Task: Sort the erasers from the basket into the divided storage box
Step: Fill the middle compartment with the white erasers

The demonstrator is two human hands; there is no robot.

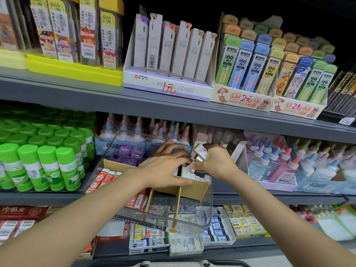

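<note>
A clear divided storage box [194,218] with cardboard partitions [192,189] juts out from the middle shelf. Its left compartment holds red-and-white erasers [104,178]. A row of white erasers [198,175] stands on end in the right compartment, and purple items [131,153] lie at the back. My left hand [165,168] lies spread over the middle of the box, fingertips touching the white row. My right hand [215,162] hovers over the box's right rear corner and grips a small stack of gold-edged erasers [200,154]. The front compartments look bare.
Green glue sticks [48,160] crowd the shelf to the left, and glue bottles [279,164] stand to the right. Pencil lead displays [167,87] fill the shelf above. Boxes of packaged erasers [221,228] sit on the shelf below the box.
</note>
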